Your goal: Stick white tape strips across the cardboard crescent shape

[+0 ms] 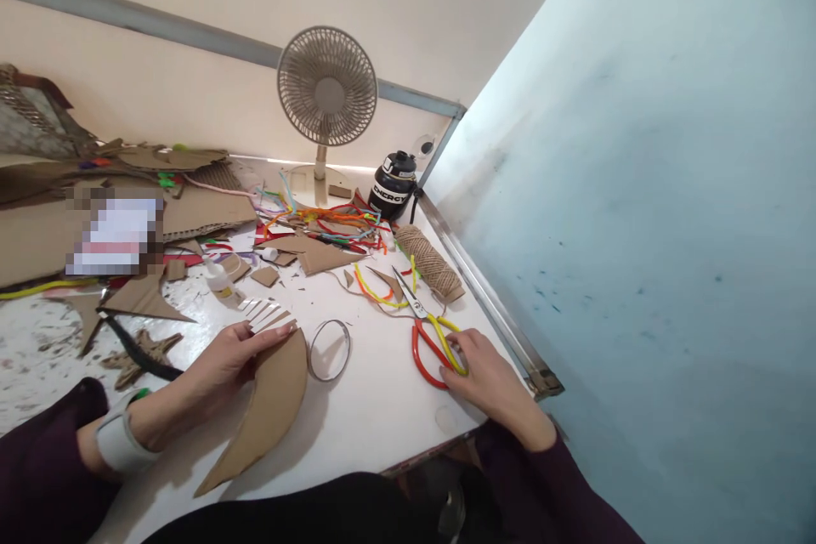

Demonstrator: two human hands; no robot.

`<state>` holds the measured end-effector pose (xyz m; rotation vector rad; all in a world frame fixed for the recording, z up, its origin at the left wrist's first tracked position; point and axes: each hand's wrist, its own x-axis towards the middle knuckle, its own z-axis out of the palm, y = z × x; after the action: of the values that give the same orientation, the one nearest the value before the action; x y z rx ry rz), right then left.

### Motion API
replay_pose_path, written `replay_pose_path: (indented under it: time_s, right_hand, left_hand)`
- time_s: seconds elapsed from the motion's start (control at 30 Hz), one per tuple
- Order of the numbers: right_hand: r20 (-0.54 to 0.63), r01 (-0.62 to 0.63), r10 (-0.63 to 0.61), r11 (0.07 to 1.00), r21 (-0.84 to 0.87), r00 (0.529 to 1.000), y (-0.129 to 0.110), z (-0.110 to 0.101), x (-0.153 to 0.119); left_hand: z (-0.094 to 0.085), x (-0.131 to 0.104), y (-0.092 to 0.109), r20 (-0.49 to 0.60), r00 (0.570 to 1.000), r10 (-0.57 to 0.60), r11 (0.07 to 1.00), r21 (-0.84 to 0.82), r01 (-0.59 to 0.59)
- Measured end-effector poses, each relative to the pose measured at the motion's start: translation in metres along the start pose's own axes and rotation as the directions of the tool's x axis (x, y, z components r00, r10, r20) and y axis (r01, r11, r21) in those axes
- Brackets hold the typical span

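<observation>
Between thumb and fingers, my left hand [233,357] grips a crescent-shaped piece of brown cardboard [277,399], its point hanging toward me. Beside the thumb, a piece with white and brown stripes [268,316] stands at the crescent's upper end; whether it is joined on I cannot tell. My right hand [481,374] has its fingers closed on the yellow handle of the scissors [428,331]. Their other handle is red, and the blades point up and away, nearly together. A thin round ring [330,350] stands on the table right of the crescent.
Behind are a twine roll [430,262], a black jar [392,187], a fan [327,89] and a pile of colourful pipe cleaners [337,221]. Cardboard scraps [264,275], a small white bottle [221,282] and a twine-covered star [144,355] lie leftward. A wall [637,229] borders the right.
</observation>
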<state>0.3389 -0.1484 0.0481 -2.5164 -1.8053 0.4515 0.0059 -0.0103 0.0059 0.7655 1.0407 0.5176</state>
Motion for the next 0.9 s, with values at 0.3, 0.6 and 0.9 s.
replay_pose_path:
  time_s: [0.3, 0.6, 0.9]
  right_hand:
    - [0.066, -0.092, 0.083, 0.986, 0.139, 0.994, 0.002, 0.005, 0.020]
    - [0.367, -0.310, -0.019, 0.499, 0.810, 0.930, 0.013, -0.017, 0.019]
    - [0.427, -0.416, -0.296, 0.102, 0.904, 0.855, -0.011, 0.010, -0.023]
  left_hand:
    - [0.007, -0.004, 0.011, 0.052, 0.995, 0.090, 0.996, -0.021, -0.089]
    - [0.008, -0.003, 0.012, 0.046, 0.996, 0.080, 0.991, -0.109, -0.074]
    - [0.006, 0.003, 0.007, 0.079, 0.996, 0.049, 0.990, -0.137, -0.038]
